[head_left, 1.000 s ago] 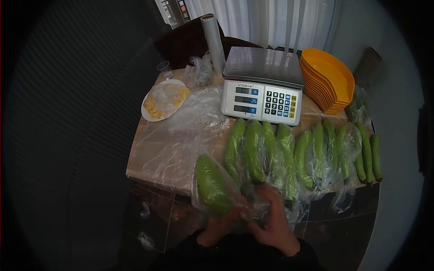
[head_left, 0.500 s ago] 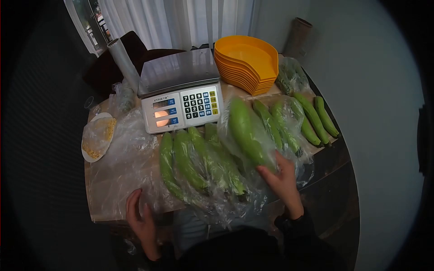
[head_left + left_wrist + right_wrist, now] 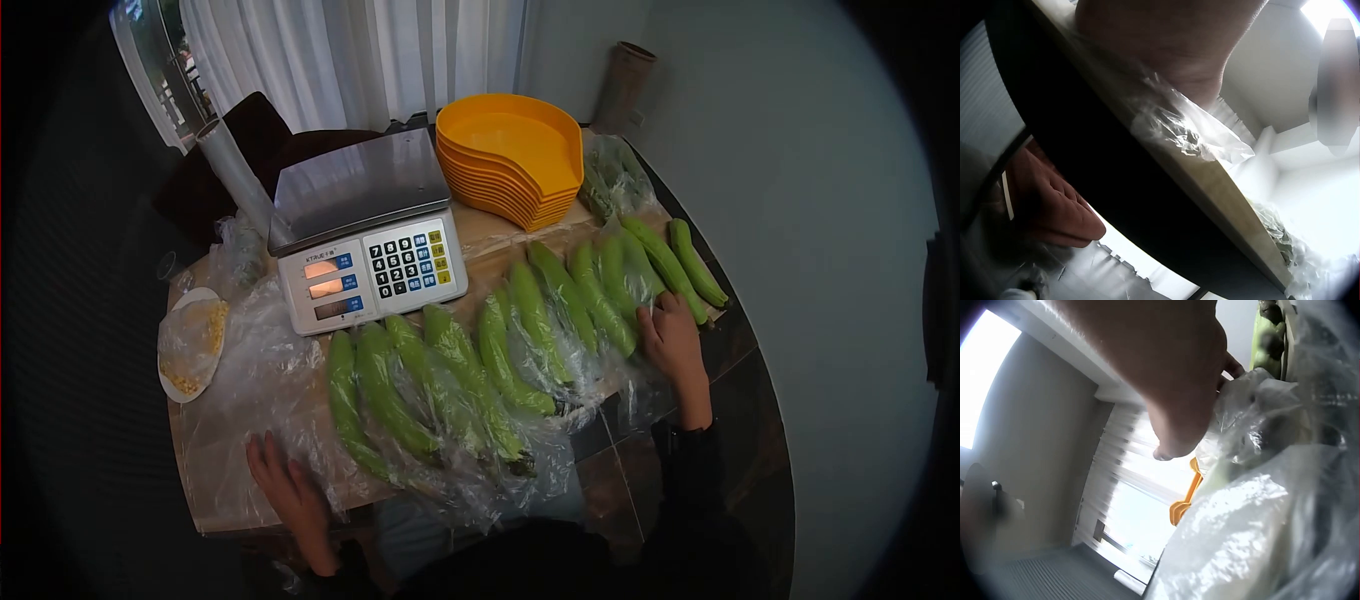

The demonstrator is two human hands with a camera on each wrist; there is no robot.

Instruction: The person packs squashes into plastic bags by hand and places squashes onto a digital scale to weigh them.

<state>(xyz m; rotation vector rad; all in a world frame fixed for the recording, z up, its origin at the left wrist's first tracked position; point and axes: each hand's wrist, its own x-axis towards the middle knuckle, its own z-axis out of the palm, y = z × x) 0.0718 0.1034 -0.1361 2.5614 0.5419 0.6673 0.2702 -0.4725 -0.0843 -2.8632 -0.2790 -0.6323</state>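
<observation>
A row of long green vegetables (image 3: 480,360), most wrapped in clear plastic bags, lies across the wooden table (image 3: 490,235). My right hand (image 3: 672,340) rests with relaxed fingers on the stalk end of a bagged vegetable (image 3: 625,280) near the right end of the row. Close up in the right wrist view, that hand (image 3: 1166,375) touches crinkled bag plastic (image 3: 1260,506). My left hand (image 3: 285,485) lies flat, fingers straight, on a clear plastic sheet (image 3: 250,390) at the table's front left corner. In the left wrist view the palm (image 3: 1166,44) presses plastic (image 3: 1185,131) over the table edge.
A digital scale (image 3: 365,240) with a keypad stands behind the row. Stacked orange trays (image 3: 515,160) sit at the back right, beside a bag of greens (image 3: 610,180). A plate of corn (image 3: 190,340) under plastic and a roll of bags (image 3: 235,175) are at the left.
My right hand carried a bagged vegetable from the front left to the right and laid it in the row. My left hand let go and settled flat on the plastic sheet.
</observation>
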